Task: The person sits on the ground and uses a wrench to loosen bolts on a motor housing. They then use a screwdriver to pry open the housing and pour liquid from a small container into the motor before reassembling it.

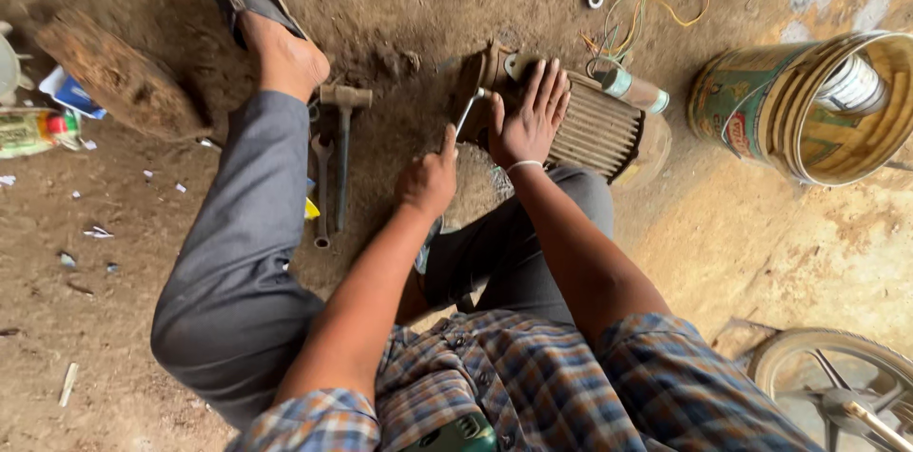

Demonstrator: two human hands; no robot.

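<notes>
Rusty, ribbed metal motor housing (599,129) is lying on dirt floor (114,319) btwn person's legs, looking heavy & rigid; right hand (529,119) is pressing flat on fins, left hand (427,181) is gripping thin steel wrench (466,114) at its end.

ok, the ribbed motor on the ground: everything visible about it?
The motor lies on its side on the dirt floor, a dusty brown casing, seemingly metal, with close cooling fins along its body. The right hand rests flat on its finned top. The left hand holds a slim metal tool at its end cover. Coloured wires trail behind it.
</notes>
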